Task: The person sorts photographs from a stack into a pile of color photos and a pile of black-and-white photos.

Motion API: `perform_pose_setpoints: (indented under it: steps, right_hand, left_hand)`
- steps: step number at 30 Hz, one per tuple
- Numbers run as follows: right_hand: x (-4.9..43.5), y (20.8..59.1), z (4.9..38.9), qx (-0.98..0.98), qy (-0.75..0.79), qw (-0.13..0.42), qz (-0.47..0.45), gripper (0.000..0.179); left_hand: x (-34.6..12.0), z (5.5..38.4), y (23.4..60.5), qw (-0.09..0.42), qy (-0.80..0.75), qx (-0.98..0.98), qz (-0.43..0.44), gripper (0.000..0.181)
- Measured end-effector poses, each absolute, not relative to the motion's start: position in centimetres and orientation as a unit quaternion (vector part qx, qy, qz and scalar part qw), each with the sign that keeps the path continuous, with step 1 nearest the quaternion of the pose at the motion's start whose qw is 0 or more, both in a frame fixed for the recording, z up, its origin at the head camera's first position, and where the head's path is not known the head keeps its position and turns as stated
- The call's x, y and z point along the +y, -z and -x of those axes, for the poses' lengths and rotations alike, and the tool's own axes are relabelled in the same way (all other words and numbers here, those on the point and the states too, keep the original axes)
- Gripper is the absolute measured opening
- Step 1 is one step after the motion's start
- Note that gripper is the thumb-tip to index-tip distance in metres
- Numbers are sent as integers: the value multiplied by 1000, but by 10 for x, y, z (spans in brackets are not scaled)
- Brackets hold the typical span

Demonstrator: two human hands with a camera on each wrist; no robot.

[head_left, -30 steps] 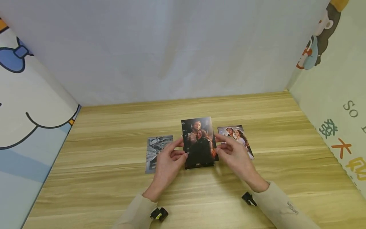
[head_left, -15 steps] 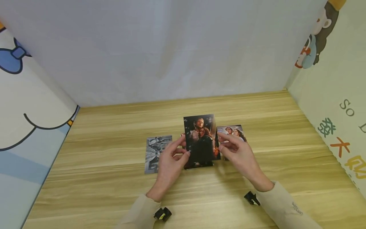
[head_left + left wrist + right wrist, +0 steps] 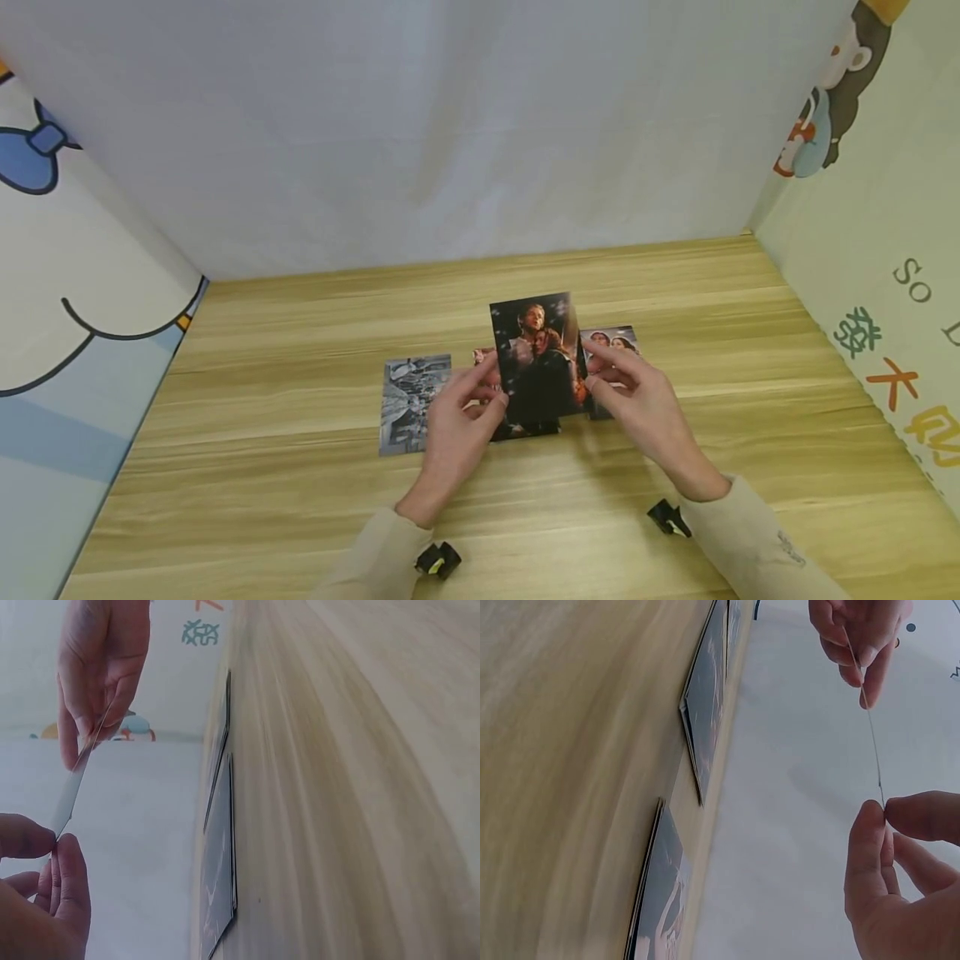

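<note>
Above the wood-grained counter [image 3: 547, 517], my left hand [image 3: 459, 425] and right hand [image 3: 643, 404] pinch a thin, dark photo card [image 3: 542, 362] by opposite edges; it has drifted up and rightward, uncovering more of the middle stack [image 3: 534, 429], so it hangs clear of that, a flat grey print [image 3: 407, 404] and a straight-edged colour print [image 3: 617, 337].

Head view looks down; close wrist views, rolled sideways, share the held photo [image 3: 538, 358].
</note>
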State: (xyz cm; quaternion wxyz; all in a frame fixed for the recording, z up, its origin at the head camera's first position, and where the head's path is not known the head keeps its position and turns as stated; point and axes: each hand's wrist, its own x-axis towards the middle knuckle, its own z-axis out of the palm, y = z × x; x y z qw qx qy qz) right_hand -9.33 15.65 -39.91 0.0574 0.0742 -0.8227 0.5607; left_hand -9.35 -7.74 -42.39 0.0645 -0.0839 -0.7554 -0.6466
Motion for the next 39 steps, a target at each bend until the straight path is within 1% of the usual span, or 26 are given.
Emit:
perform_pose_setpoints:
  steps: [10,21,39]
  right_hand:
    - [166,397,91,-829,-553,60,-58,45]
    - [180,395,88,-837,-542,64,-33,45]
    - [201,396,86,-846,-526,83,-28,44]
  left_hand:
    - [-66,94,422,75,642,-758,88,55]
    - [-49,96,420,62,658,-744,100,55]
    - [-25,100,421,55,662,-740,109,52]
